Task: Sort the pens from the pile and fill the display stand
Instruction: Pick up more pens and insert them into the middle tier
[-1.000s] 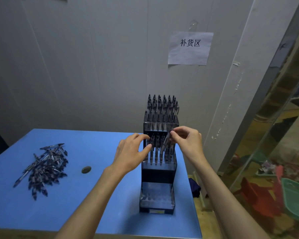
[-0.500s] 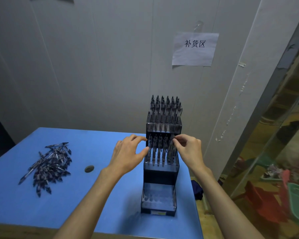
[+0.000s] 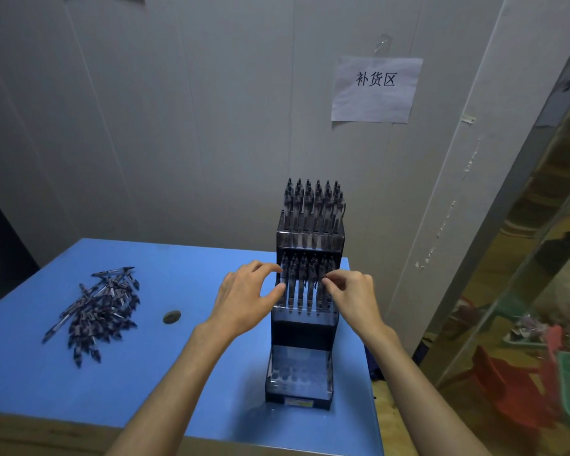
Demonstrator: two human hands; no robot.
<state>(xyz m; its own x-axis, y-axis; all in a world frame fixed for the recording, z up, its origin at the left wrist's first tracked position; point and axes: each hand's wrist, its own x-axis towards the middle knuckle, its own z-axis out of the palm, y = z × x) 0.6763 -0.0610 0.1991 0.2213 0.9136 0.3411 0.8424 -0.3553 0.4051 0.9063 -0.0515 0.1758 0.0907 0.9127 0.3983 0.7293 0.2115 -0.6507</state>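
Both hands' fingers touch middle-tier pens — bottom tier bare.

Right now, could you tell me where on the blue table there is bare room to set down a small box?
Free: the near strip of the blue table in front of the pen pile, and the patch between the round spot and the display stand, under the left hand. Crowded: the left side with the pile, and the right edge beside the stand, where the right hand works.
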